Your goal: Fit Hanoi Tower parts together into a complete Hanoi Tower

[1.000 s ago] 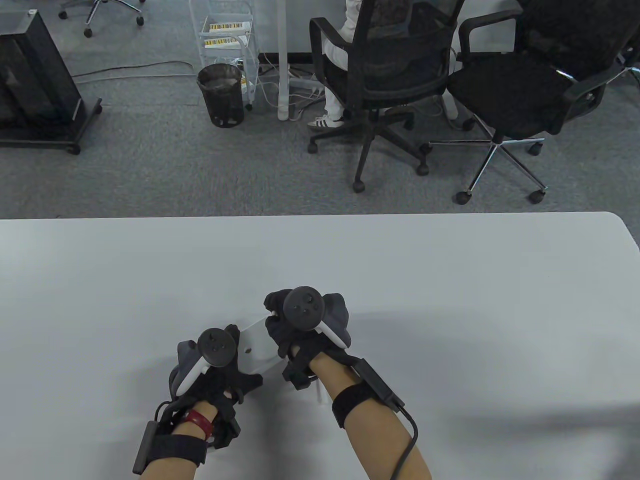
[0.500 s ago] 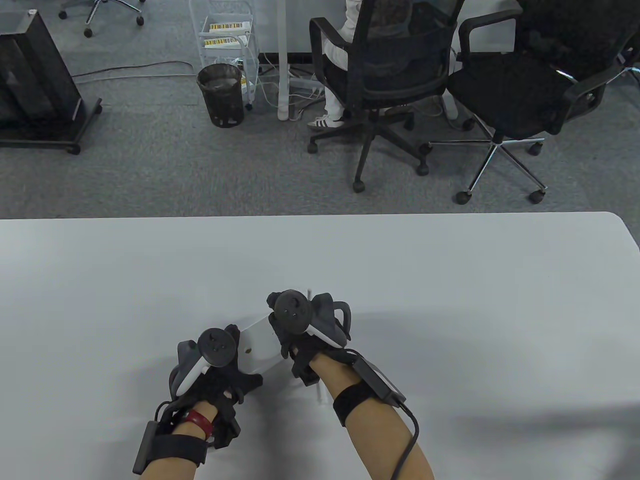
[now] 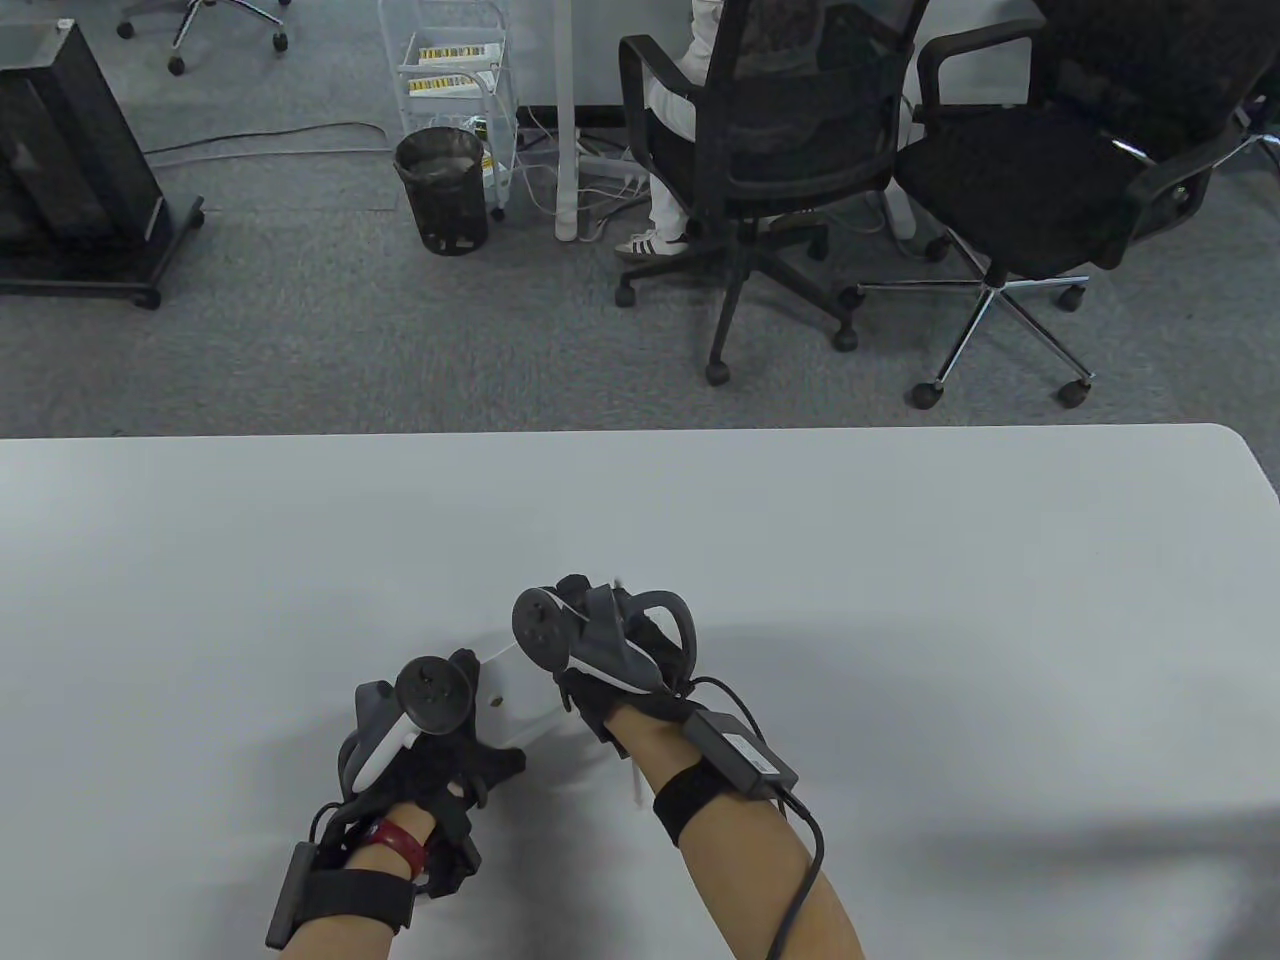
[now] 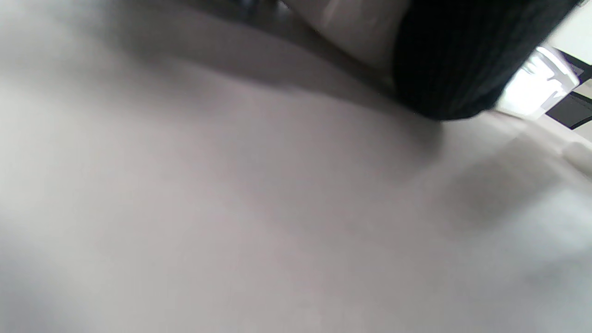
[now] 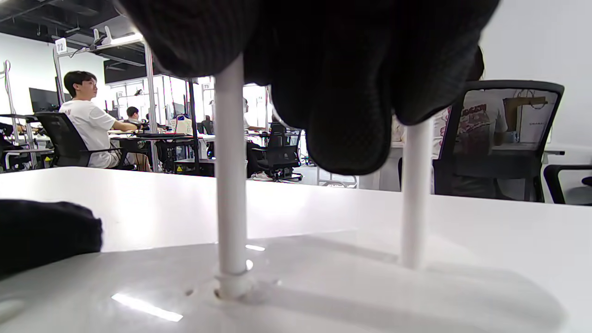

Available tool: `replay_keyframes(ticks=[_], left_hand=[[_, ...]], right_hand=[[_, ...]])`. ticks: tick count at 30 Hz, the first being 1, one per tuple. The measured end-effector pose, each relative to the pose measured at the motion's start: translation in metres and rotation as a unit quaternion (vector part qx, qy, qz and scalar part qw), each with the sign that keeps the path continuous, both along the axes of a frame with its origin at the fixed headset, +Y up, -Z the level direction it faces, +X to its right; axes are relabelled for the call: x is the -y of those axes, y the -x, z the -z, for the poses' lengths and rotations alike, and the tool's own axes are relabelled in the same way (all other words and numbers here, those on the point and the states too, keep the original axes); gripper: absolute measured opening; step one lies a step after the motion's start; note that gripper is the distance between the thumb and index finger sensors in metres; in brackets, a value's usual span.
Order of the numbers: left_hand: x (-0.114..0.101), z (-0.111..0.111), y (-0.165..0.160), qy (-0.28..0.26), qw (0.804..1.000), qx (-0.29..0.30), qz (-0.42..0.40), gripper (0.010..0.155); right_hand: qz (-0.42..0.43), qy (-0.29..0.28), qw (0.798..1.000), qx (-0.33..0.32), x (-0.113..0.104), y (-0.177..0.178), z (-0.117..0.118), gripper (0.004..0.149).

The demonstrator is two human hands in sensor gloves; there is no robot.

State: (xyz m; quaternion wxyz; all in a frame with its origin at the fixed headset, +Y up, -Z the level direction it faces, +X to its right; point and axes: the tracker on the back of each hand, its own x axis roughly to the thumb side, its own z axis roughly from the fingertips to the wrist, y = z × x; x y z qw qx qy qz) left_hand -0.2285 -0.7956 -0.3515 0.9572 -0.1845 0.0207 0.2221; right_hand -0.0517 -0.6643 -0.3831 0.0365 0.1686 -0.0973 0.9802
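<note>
The white base plate point(image 3: 515, 695) of the tower lies on the table near its front edge. My left hand point(image 3: 455, 745) grips its near left end and holds it down. My right hand point(image 3: 590, 650) is over the far end of the plate. In the right wrist view two white pegs stand upright on the base plate point(image 5: 323, 296). The near peg point(image 5: 230, 185) sits in a hole, and the far peg point(image 5: 416, 194) stands behind it. My right fingers point(image 5: 347, 92) wrap the top of the near peg and cover both peg tops. The left wrist view is blurred and shows only a gloved finger point(image 4: 444, 60).
The white table point(image 3: 900, 600) stretches to the right and back. A thin white rod point(image 3: 636, 785) lies by my right wrist. Two black office chairs point(image 3: 760, 150) and a waste bin point(image 3: 440, 190) stand on the floor beyond the far edge.
My right hand has rolled to the left over the pegs, so its tracker now faces left. My left hand and the base plate have stayed in place.
</note>
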Motion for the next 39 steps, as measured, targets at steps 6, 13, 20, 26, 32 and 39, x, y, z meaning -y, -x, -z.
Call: replay_keyframes(ticks=[6,13,20,26,32,39], left_hand=[[0.000,0.000,0.000,0.000,1.000,0.000,0.000,0.115],[0.000,0.000,0.000,0.000,1.000,0.000,0.000,0.115],[0.001,0.001,0.000,0.000,1.000,-0.001,-0.001,0.116],[0.001,0.001,0.000,0.000,1.000,-0.001,-0.001,0.115],[0.001,0.001,0.000,0.000,1.000,-0.001,0.000,0.116],[0.002,0.001,0.000,0.000,1.000,0.000,0.000,0.115]], right_hand=[[-0.056,-0.016,0.998,0.024,-0.002,0.005,0.001,0.037],[-0.107,0.000,0.993,0.045,-0.007,0.005,0.007,0.037],[-0.143,0.031,0.987,0.065,-0.009,0.000,0.012,0.040],[-0.193,0.051,0.977,0.078,-0.013,0.008,0.008,0.040],[-0.196,0.021,0.979,0.056,-0.013,0.019,0.009,0.041],[-0.149,0.009,0.988,0.039,-0.007,0.017,0.007,0.041]])
